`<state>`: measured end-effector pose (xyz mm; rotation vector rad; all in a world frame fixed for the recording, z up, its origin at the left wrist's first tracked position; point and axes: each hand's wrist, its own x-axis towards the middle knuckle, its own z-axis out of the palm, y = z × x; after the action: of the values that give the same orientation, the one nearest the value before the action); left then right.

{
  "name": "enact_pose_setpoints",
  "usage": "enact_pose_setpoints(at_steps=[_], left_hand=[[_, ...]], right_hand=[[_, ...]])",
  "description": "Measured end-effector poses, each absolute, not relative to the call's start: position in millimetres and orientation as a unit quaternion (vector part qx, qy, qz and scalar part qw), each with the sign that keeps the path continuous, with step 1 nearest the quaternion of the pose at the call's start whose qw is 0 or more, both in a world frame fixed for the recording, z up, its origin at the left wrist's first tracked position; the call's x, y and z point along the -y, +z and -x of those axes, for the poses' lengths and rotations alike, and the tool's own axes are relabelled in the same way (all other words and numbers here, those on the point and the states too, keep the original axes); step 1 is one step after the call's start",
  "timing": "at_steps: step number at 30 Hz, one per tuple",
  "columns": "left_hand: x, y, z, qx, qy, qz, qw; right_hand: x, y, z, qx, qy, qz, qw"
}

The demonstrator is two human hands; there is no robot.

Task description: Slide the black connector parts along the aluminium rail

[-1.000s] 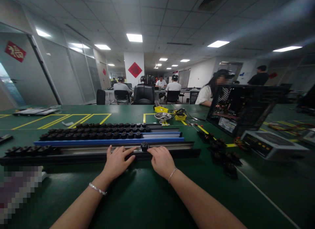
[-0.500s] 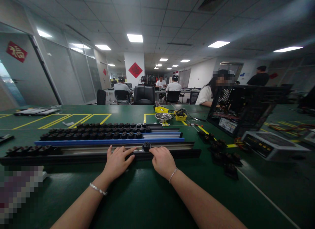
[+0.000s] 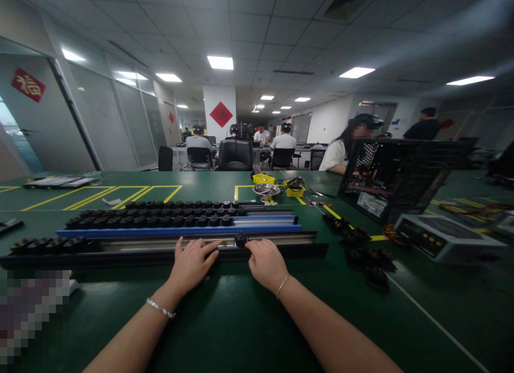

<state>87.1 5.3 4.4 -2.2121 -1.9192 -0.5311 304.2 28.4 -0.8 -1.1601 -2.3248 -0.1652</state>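
Along the broad green tabletop (image 3: 233, 319), room opens between the forearms, before the long black-edged, silver-floored metal rail (image 3: 148, 251). The left hand (image 3: 191, 264) spreads its fingers apart; the right hand (image 3: 267, 261) bunches its own beside the small, blocky black module (image 3: 241, 240) in the channel, gripping or not I cannot tell. The module sits slightly further right than a second ago.

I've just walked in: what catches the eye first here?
First, the left hand and right hand, low in the middle, at a black rail with a small block between them. Beyond, a red diamond is on a white pillar; a dark computer case sits to the right.
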Motion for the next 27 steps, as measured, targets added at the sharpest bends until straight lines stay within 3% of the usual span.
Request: enact_pose_setpoints(at_steps=[27], left_hand=[[-6.1, 4.2, -87.0, 0.641, -0.179, 0.741, 0.088]], right_hand=[[-29.7, -1.4, -308.1, 0.851, -0.104, 0.451, 0.246]])
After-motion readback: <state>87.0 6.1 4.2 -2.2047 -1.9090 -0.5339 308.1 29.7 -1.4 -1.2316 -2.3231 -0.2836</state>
